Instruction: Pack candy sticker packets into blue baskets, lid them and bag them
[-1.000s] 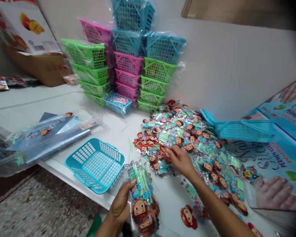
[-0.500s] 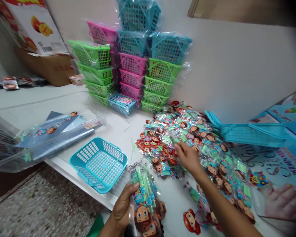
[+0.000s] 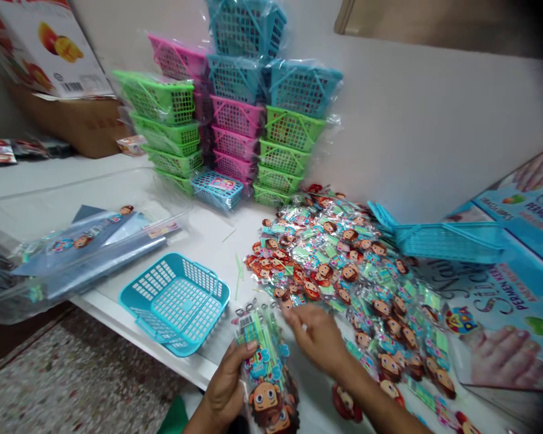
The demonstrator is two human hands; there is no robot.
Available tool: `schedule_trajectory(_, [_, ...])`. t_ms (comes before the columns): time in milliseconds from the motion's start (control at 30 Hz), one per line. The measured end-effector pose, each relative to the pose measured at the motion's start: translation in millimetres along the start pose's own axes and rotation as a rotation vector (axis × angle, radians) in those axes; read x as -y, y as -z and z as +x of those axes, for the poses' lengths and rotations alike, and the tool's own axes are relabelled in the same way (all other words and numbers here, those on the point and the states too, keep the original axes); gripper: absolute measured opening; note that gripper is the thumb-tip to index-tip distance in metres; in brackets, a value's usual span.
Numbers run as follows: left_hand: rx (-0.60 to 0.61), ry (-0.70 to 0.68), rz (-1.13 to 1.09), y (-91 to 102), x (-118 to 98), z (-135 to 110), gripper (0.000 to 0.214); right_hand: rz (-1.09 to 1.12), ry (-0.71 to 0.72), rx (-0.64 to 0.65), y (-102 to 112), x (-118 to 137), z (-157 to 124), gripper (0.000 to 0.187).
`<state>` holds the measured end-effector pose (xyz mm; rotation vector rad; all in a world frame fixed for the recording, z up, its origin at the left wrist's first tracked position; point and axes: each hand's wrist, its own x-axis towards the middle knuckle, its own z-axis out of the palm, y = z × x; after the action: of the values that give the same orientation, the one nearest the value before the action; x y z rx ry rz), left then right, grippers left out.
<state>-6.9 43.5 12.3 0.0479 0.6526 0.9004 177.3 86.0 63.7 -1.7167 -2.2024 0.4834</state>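
Observation:
My left hand (image 3: 228, 377) is closed around a bundle of clear packets (image 3: 265, 367), which hold light-green sticks and show cartoon heads at the lower end. Small dark rings stick out at the bundle's top. Beside that top end, my right hand (image 3: 317, 337) has its fingers pinched on a cartoon packet (image 3: 276, 325), mostly hidden against the bundle. Many similar packets lie in a wide pile (image 3: 326, 241) beyond my right hand. An open blue plastic basket (image 3: 174, 301) stands left of the bundle, near the table edge.
Wrapped green (image 3: 163, 96), pink (image 3: 238, 114) and blue baskets (image 3: 305, 87) are stacked against the wall. Empty blue baskets (image 3: 450, 241) lie nested at right, by printed boxes (image 3: 502, 301). A clear plastic bin (image 3: 95, 259) sits left; loose green strips (image 3: 239, 274) lie mid-table.
My right hand has come back from the pile, toward me and left, to the top of the bundle. My left hand still grips the bundle in nearly the same place.

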Motion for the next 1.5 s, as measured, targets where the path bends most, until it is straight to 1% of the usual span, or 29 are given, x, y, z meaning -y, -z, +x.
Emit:
schedule_trajectory(67, [-0.017, 0.017, -0.006, -0.2, -2, 0, 0.035, -0.206, -0.09, -0.095, 12, -25, 35, 0.037])
schedule_trajectory(100, [-0.023, 0.019, -0.01, -0.5, -2, -1, 0.032, -0.257, -0.134, -0.133, 16, -38, 53, 0.033])
schedule_trajectory(167, [-0.03, 0.01, -0.021, -1.0, -3, -1, 0.029, -0.319, -0.185, -0.162, 22, -61, 84, 0.04])
schedule_trajectory(200, [-0.029, 0.004, -0.026, -0.9, -3, -1, 0.027, -0.332, -0.197, -0.158, 23, -71, 96, 0.041])
schedule_trajectory(233, [-0.025, 0.002, -0.031, -0.5, -3, -1, 0.026, -0.343, -0.204, -0.148, 23, -79, 104, 0.038])
schedule_trajectory(300, [-0.02, 0.009, -0.043, 0.4, -4, -2, 0.023, -0.352, -0.21, -0.129, 23, -87, 111, 0.027])
schedule_trajectory(400, [-0.029, 0.027, -0.072, 0.6, -4, -3, 0.018, -0.33, -0.207, -0.144, 25, -84, 100, 0.027])
schedule_trajectory(500, [-0.006, 0.057, -0.108, -2.0, -5, -2, 0.015, -0.263, -0.177, -0.166, 23, -62, 69, 0.031])
schedule_trajectory(567, [0.048, 0.075, -0.132, -5.2, -4, 0, 0.021, -0.091, -0.142, -0.12, 15, -39, 41, 0.031])
schedule_trajectory(633, [0.115, 0.067, -0.147, -8.9, -2, 2, 0.03, 0.306, -0.121, -0.015, 2, -14, 12, 0.03])
schedule_trajectory(667, [0.144, 0.061, -0.15, -10.4, -1, 3, 0.034, 0.438, -0.107, 0.012, -4, -2, -1, 0.029])
schedule_trajectory(700, [0.162, 0.058, -0.151, -11.3, 0, 4, 0.036, 0.512, -0.081, 0.029, -9, 8, -12, 0.027])
schedule_trajectory(733, [0.171, 0.059, -0.151, -11.6, 1, 5, 0.038, 0.514, -0.04, 0.036, -12, 14, -20, 0.025])
schedule_trajectory(800, [0.166, 0.08, -0.153, -9.2, 3, 6, 0.04, 0.374, 0.068, 0.048, -12, 18, -24, 0.025])
schedule_trajectory(867, [0.142, 0.114, -0.151, -3.8, 3, 6, 0.04, 0.164, 0.155, 0.069, -3, 7, -12, 0.029])
schedule_trajectory(933, [0.119, 0.141, -0.142, 2.2, 2, 6, 0.04, -0.084, 0.147, 0.06, 12, -17, 17, 0.031])
schedule_trajectory(1000, [0.111, 0.139, -0.127, 6.0, 0, 5, 0.04, -0.424, 0.051, -0.001, 28, -48, 57, 0.034])
schedule_trajectory(1067, [0.112, 0.111, -0.11, 6.6, -2, 4, 0.042, -0.516, 0.012, -0.03, 43, -78, 97, 0.051])
schedule_trajectory(1133, [0.117, 0.082, -0.1, 5.8, -2, 3, 0.043, -0.562, 0.015, -0.023, 53, -102, 130, 0.058])
schedule_trajectory(1167, [0.119, 0.071, -0.101, 5.7, -3, 3, 0.044, -0.571, 0.025, -0.011, 57, -110, 142, 0.055])
schedule_trajectory(1233, [0.121, 0.061, -0.112, 7.1, -3, 2, 0.043, -0.577, 0.043, 0.017, 64, -121, 156, 0.043])
schedule_trajectory(1300, [0.12, 0.067, -0.13, 10.2, -4, 2, 0.041, -0.565, 0.044, 0.021, 71, -124, 159, 0.03])
schedule_trajectory(1367, [0.121, 0.085, -0.151, 12.9, -6, 3, 0.041, -0.543, 0.015, -0.025, 77, -119, 152, 0.028])
schedule_trajectory(1433, [0.13, 0.102, -0.173, 13.2, -6, 3, 0.041, -0.508, -0.039, -0.1, 79, -105, 134, 0.031])
schedule_trajectory(1500, [0.141, 0.119, -0.196, 10.4, -6, 4, 0.041, -0.446, -0.083, -0.14, 71, -82, 104, 0.033])
